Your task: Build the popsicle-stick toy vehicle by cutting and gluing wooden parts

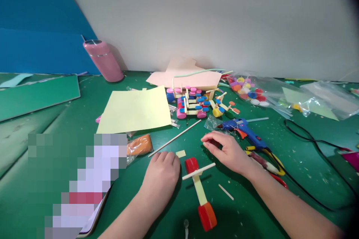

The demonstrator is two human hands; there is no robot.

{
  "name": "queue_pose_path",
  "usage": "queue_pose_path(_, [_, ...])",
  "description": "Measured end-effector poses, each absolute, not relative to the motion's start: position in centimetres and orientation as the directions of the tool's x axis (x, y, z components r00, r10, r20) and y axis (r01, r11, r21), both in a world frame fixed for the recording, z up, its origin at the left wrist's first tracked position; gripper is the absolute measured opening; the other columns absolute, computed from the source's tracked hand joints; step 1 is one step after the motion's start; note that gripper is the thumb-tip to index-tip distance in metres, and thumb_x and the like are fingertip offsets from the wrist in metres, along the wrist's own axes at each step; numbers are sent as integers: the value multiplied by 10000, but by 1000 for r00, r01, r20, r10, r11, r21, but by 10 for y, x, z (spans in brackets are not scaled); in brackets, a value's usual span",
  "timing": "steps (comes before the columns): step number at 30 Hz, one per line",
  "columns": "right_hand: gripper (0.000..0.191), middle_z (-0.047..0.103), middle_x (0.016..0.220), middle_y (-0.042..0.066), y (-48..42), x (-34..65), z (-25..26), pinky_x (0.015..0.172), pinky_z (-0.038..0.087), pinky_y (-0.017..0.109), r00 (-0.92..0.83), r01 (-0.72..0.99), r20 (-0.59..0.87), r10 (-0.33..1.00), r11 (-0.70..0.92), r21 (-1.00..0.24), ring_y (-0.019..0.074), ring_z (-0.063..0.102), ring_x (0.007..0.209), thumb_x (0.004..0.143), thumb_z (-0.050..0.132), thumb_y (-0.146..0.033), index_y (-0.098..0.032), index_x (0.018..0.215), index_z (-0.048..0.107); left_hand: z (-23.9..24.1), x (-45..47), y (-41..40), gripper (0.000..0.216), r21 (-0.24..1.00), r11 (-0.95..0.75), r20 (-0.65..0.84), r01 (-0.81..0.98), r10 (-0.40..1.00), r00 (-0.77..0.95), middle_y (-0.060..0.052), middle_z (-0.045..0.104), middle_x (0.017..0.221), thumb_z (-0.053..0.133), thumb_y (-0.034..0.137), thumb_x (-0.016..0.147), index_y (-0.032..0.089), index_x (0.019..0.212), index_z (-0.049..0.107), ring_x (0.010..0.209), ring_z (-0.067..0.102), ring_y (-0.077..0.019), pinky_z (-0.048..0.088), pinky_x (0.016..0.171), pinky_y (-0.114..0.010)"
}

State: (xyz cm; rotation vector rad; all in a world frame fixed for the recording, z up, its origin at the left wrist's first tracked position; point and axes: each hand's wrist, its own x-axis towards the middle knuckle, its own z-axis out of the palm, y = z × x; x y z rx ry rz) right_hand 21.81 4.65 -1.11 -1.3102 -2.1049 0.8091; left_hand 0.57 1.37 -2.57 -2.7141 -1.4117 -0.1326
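My left hand [163, 173] rests on the table with its fingers curled under, and what they hold, if anything, is hidden. Beside its knuckles lies a thin white stick [175, 138], and a small yellow paper piece [181, 154] is just to the right. My right hand [228, 153] hovers with thumb and forefinger pinched together, nothing visible between them. Between the hands sits a small craft model: a pale yellow strip [200, 190] joins a red wheel-like piece [192, 165] and a red-orange one [207, 216]. A white stick [198, 171] crosses the strip near its far end.
Several finished colourful models [193, 104] stand at the back. A blue glue gun [246, 130] with its black cable [314, 179] lies right. Left are yellow paper [137, 110], a wrapped orange-brown clay block [140, 145], a phone [97, 214] and a pink bottle [104, 61].
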Motion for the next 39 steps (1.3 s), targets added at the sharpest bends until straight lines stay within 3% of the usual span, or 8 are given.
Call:
queue_pose_path(7, [136,621,871,47,46,220,-14,719,455,276,-400,583,118,909,352,-732,162,584,791,862,465,-170,-185,918,588,-17,14,23,192,-113,-639,40,761,762,646,-70,606,615,490,4,739,121,654,615,575,567,-213,460,577,-336])
queue_pose_path(13, [135,598,868,38,47,216,-11,694,439,253,-453,584,91,887,372,-721,145,567,763,866,465,-174,-184,939,578,-28,1,18,198,-11,-624,199,781,764,614,-62,590,654,441,56,808,110,760,626,603,535,-191,454,614,-334])
queue_pose_path(21, [148,558,862,26,68,186,-4,648,404,227,-632,663,-91,769,476,-577,126,548,717,830,481,-155,-185,879,617,-36,-3,1,247,98,-590,322,802,781,536,-45,582,665,387,126,856,121,848,633,603,517,-181,424,582,-328])
queue_pose_path(30, [116,577,784,11,81,170,0,579,360,221,-671,684,-184,718,503,-529,129,526,675,718,521,-114,-184,749,608,-41,-2,-5,209,76,-554,230,829,819,526,-48,571,734,457,119,828,133,960,619,655,494,-185,412,635,-342])
queue_pose_path(39, [99,601,700,-4,87,162,5,529,344,218,-672,713,-279,686,498,-494,136,522,639,673,526,-136,-200,670,601,-44,-2,-7,202,60,-536,202,842,833,516,-49,549,740,470,94,809,139,942,616,656,477,-189,409,639,-345])
